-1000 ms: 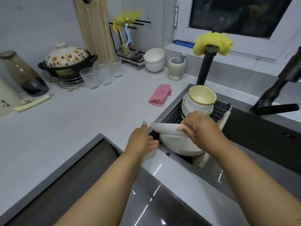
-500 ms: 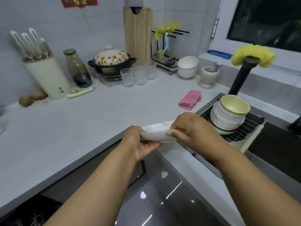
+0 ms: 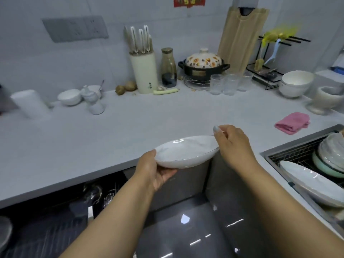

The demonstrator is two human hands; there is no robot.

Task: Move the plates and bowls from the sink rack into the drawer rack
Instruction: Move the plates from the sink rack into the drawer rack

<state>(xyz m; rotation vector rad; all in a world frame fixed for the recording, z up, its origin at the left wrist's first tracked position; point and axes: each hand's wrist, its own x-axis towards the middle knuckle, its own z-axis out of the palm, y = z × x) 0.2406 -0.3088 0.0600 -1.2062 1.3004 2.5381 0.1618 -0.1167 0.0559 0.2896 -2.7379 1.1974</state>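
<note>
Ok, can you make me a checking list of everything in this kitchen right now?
Surface: pale grey countertop, dry-looking.
Job's things: white plate held in the air over the counter edge; more plates and bowls in the sink rack; dark open drawer lower left.
Clutter: knife block, flowered pot, glasses, pink cloth, white bowls.
Hands: left hand grips the plate's near rim; right hand pinches its far rim.
Cables: nothing seen.
Surroundings: tiled wall, wall sockets, cutting board.
</note>
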